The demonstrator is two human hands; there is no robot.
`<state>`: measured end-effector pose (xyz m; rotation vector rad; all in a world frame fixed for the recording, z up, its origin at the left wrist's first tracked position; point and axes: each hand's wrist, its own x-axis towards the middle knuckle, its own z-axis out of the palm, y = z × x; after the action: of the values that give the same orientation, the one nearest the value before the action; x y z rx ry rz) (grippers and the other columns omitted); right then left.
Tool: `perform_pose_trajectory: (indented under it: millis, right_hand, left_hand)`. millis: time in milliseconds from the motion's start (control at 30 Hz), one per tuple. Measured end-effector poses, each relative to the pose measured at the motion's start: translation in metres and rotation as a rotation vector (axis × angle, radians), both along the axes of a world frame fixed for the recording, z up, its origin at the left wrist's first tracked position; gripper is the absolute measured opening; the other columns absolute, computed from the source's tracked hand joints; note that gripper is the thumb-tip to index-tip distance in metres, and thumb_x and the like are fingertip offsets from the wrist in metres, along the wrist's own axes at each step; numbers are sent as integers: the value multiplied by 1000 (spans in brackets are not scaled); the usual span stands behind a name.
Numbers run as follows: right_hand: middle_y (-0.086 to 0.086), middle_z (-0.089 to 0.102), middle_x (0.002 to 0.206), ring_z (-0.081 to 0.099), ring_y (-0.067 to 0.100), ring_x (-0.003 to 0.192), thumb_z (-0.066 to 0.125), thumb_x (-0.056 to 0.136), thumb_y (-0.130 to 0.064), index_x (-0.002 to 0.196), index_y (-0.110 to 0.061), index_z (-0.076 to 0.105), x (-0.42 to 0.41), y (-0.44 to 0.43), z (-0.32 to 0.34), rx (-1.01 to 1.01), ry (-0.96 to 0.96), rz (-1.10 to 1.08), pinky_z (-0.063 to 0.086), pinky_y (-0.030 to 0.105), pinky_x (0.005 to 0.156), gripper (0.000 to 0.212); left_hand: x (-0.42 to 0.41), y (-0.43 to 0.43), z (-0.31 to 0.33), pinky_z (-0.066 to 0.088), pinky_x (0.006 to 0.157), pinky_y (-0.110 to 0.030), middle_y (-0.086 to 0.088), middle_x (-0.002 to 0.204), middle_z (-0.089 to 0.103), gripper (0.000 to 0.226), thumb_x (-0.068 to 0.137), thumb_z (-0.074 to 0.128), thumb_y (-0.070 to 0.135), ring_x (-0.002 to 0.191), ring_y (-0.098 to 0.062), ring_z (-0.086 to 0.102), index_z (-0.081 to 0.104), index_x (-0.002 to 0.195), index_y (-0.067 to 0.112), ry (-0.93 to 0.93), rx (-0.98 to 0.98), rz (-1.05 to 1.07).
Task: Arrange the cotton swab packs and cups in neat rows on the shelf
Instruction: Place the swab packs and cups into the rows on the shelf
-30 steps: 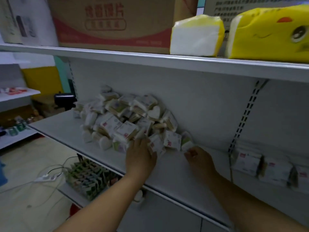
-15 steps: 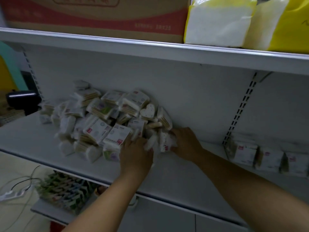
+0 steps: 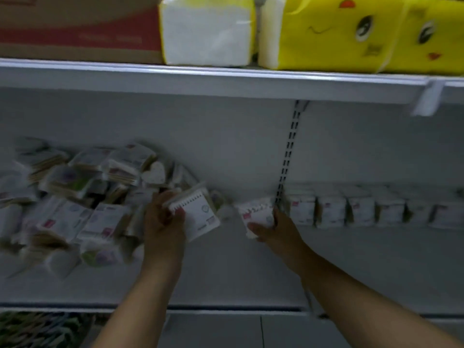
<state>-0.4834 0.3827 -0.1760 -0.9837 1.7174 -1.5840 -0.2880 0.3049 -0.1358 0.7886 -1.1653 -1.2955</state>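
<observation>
Pretty blurry, but readable. Left hand pinching one cotton swab pack, tilted, just off the right edge of the messy pile on the shelf. Right hand wrapped around a second pack, near the slotted upright at the back panel. Just beside that, a neat row of packs standing along the back, running off to the right. Up top: cardboard box, white tissue pack, yellow tissue pack. Can't make out any cups.
</observation>
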Motion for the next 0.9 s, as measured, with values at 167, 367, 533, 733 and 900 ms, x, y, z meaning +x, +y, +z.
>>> perform_pose_trajectory:
  millis: [167, 367, 533, 733, 900]
  right_hand:
    - [12, 58, 86, 59, 23, 72, 47, 92, 3, 93, -8, 56, -59, 65, -4, 46, -375, -217, 54, 28, 55, 14]
    - [8, 63, 118, 60, 19, 105, 71, 78, -30, 124, -7, 56, -127, 114, -15, 239, 99, -292, 49, 33, 90, 53]
    - [-8, 54, 107, 52, 19, 108, 64, 89, -30, 118, -14, 55, -156, 110, -12, 294, 435, -271, 40, 27, 90, 34]
    - [5, 52, 133, 51, 23, 121, 63, 88, -35, 138, -11, 42, -166, 107, -20, 255, 593, -334, 38, 26, 95, 59]
    - [9, 58, 123, 58, 28, 107, 72, 80, -35, 129, -12, 45, -171, 102, -27, 218, 586, -385, 46, 33, 87, 61]
  left_hand:
    - [-81, 27, -21, 47, 79, -35, -7, 105, 62, 41, 81, 55, -8, 96, -26, 60, 53, 118, 10, 13, 111, -232]
    - [-168, 69, -39, 51, 63, -19, -4, 96, 62, 44, 77, 57, -21, 86, -17, 60, 53, 99, 17, -224, 38, -396]
    - [-205, 66, -50, 50, 62, -8, -9, 108, 61, 49, 78, 60, -17, 97, -22, 60, 52, 116, 14, -306, -32, -307]
    - [-219, 63, -74, 41, 96, -23, -11, 121, 46, 68, 86, 64, 7, 112, -24, 52, 33, 145, 16, -645, -295, -114]
    - [-217, 61, -75, 40, 100, -28, -1, 134, 50, 73, 89, 58, 39, 120, -17, 50, 14, 147, 36, -756, -362, -169]
